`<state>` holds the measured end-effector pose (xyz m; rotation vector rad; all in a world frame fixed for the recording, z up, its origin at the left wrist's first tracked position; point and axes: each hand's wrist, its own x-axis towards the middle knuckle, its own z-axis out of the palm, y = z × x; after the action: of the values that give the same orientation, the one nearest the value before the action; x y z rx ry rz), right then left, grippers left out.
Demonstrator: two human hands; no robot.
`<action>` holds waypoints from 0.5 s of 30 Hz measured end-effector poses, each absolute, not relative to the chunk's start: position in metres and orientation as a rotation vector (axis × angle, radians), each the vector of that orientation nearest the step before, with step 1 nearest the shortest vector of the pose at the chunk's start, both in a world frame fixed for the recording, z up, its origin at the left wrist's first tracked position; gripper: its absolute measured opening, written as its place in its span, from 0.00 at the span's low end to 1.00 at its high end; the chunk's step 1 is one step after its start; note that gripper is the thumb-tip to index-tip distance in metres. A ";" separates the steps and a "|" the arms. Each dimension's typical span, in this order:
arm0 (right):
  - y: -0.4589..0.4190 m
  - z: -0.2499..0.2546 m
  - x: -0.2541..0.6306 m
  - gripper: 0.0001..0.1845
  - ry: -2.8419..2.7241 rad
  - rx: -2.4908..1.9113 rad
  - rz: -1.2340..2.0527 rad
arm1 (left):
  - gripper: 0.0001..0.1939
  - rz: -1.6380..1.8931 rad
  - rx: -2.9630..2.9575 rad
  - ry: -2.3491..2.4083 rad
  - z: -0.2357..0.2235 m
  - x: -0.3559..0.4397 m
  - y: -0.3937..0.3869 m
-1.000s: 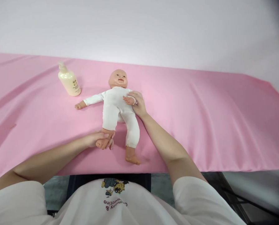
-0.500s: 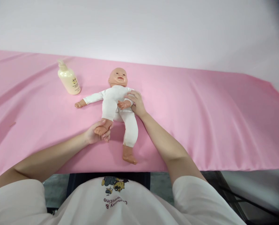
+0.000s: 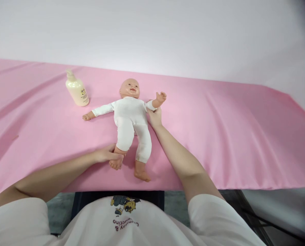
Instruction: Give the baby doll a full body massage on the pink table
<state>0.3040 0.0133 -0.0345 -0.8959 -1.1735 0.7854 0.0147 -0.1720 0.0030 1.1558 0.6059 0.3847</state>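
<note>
A baby doll (image 3: 131, 111) with a white cloth body lies on its back on the pink cloth (image 3: 206, 136), its head away from me. My left hand (image 3: 110, 154) is closed around the ankle of the doll's leg on the left, with the thumb across the top of the foot. At the doll's other side, my right hand (image 3: 155, 117) grips its arm on the right from below and outside. That arm points out to the right with its small hand raised; most of my right fingers are hidden behind it. The doll's other leg lies straight toward me.
A cream-coloured pump bottle (image 3: 77, 89) stands at the back left, beyond the doll's outstretched arm. Behind the table rises a white surface (image 3: 152, 34). The table's front edge runs close to my body.
The doll's arm on the right has swung from across its belly out to the right, with my right hand on it. Its leg in my left hand has straightened and come lower, toward me.
</note>
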 end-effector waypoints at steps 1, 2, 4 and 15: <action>0.016 -0.038 0.305 0.27 -1.130 -0.904 0.796 | 0.21 0.365 1.194 0.603 0.005 0.015 -0.173; 0.019 -0.041 0.306 0.25 -1.086 -0.907 0.809 | 0.21 0.348 1.234 0.602 0.007 0.015 -0.173; 0.023 -0.046 0.306 0.22 -0.988 -0.899 0.851 | 0.20 0.330 1.312 0.605 0.010 0.016 -0.174; 0.029 -0.039 0.310 0.22 -0.527 -0.870 1.132 | 0.20 0.303 1.437 0.536 0.009 0.017 -0.176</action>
<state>0.3095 0.0291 -0.0392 -0.8702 -0.5268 1.1320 0.0168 -0.1758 0.0092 1.4369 0.5361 0.3034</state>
